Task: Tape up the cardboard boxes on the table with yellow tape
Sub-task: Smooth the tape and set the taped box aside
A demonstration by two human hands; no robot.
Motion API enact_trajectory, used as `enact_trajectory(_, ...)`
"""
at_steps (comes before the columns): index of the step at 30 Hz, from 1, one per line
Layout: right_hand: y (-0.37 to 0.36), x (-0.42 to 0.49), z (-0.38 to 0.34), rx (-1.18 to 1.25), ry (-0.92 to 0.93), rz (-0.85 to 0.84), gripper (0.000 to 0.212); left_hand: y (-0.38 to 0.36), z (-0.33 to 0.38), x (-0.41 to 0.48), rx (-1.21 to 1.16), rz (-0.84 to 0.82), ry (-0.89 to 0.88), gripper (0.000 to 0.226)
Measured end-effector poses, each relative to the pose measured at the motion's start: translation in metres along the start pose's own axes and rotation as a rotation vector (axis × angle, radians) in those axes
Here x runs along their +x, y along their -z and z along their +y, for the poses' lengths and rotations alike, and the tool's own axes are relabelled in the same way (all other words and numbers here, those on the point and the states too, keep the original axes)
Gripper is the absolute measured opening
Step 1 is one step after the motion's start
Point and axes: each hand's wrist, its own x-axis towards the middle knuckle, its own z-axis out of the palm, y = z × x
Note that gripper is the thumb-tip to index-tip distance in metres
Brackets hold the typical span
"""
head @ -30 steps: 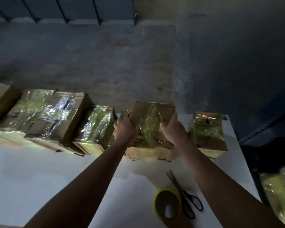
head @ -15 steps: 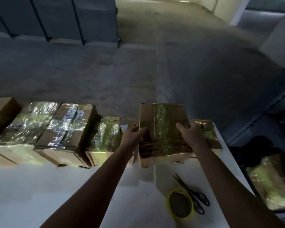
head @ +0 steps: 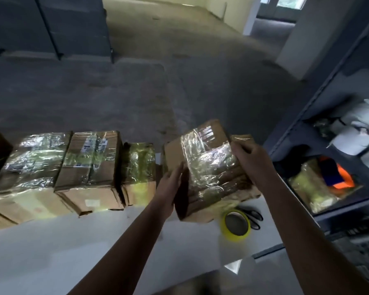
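I hold a cardboard box (head: 207, 167), wrapped in glossy yellow tape, lifted and tilted over the right end of the white table (head: 73, 248). My left hand (head: 170, 188) lies flat against its dark left side with straight fingers. My right hand (head: 249, 160) grips its upper right edge, fingers curled over it. The yellow tape roll (head: 235, 225) lies flat on the table just below the box, and black scissors (head: 254, 217) lie right beside it, partly hidden.
Taped boxes stand in a row along the table's far edge: a small one (head: 137, 167), a larger one (head: 90, 165) and a wide one (head: 30, 162). Another box (head: 242, 138) peeks out behind my right hand. A grey shelf (head: 307, 116) with a wrapped package (head: 311, 188) stands at the right.
The box has come up off the table and tilted toward the right. My left hand slid down its left side; my right hand stayed on the right edge. The view swung right.
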Motion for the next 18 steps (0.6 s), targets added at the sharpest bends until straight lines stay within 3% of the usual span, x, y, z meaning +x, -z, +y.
enact_trajectory(3, 0.008, -0.005, -0.002, 0.028, 0.055, -0.026, 0.016, 0.008, -0.014, -0.02, -0.109, -0.041, 0.037, 0.053)
enact_trajectory(5, 0.005, -0.009, 0.004, 0.051, 0.124, -0.117, 0.022, 0.014, -0.023, -0.028, -0.12, -0.012, 0.063, 0.057)
enact_trajectory(8, -0.002, -0.013, 0.022, 0.108, -0.033, -0.325, 0.065, 0.021, -0.034, -0.044, -0.115, 0.063, 0.067, 0.063)
enact_trajectory(10, -0.004, -0.014, 0.034, 0.067, -0.169, -0.461, 0.1, 0.03, -0.04, -0.057, -0.116, 0.082, 0.066, 0.056)
enact_trajectory(12, -0.007, -0.017, 0.039, -0.011, -0.202, -0.542, 0.121, 0.038, -0.046, -0.069, -0.104, 0.041, 0.045, 0.049)
enact_trajectory(14, -0.011, -0.02, 0.041, -0.035, -0.164, -0.608, 0.121, 0.045, -0.049, -0.076, -0.104, 0.015, 0.043, 0.049)
enact_trajectory(17, -0.015, -0.022, 0.039, 0.027, -0.078, -0.631, 0.087, 0.048, -0.052, -0.088, -0.141, 0.039, 0.09, 0.051)
enact_trajectory(18, -0.015, -0.021, 0.039, 0.049, -0.069, -0.621, 0.085, 0.048, -0.054, -0.093, -0.155, 0.041, 0.101, 0.05)
